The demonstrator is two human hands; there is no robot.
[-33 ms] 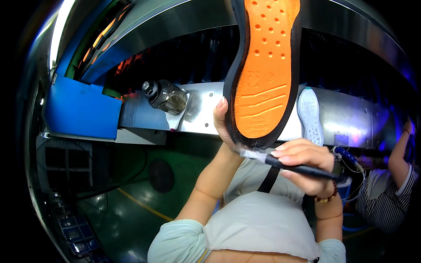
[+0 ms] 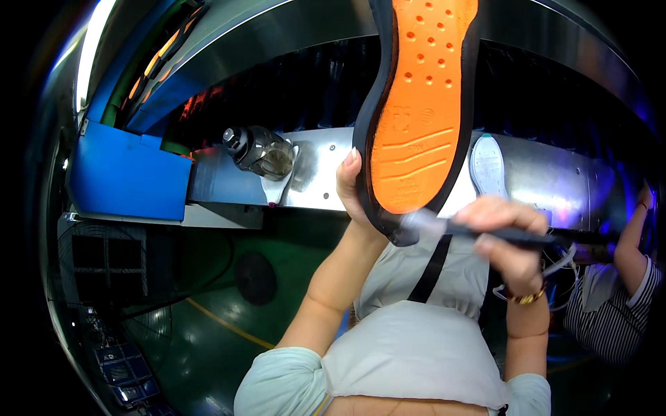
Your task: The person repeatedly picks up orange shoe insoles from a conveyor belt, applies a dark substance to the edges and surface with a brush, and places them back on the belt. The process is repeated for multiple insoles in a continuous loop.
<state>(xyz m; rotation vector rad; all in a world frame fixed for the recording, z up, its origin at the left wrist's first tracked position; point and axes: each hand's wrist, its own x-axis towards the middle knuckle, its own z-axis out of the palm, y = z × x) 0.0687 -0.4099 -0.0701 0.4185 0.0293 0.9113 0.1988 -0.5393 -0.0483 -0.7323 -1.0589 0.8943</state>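
Note:
My left hand (image 2: 352, 182) grips the left edge of a shoe sole (image 2: 416, 152), orange inside with a raised black rim. The sole is tilted up, its rounded heel end toward me and its other end cut off by the top of the picture. In my right hand (image 2: 510, 239) is a brush (image 2: 479, 231) with a dark handle and pale bristles, blurred by motion. Its bristle end lies over the rim at the heel's lower right; contact is hard to make out. A white insole-shaped piece (image 2: 488, 166) lies on the metal ledge behind my right hand.
A dark bottle (image 2: 263, 152) stands on a white piece at the left of the metal ledge (image 2: 319, 166). Left of it is a blue machine housing (image 2: 132, 170). A dark conveyor-like channel (image 2: 298, 90) runs behind. At right, another person's arm (image 2: 630, 236) reaches the ledge.
My right hand and the brush have moved right and slightly up, from the tip of the heel to its right side. The sole and my left hand have barely shifted.

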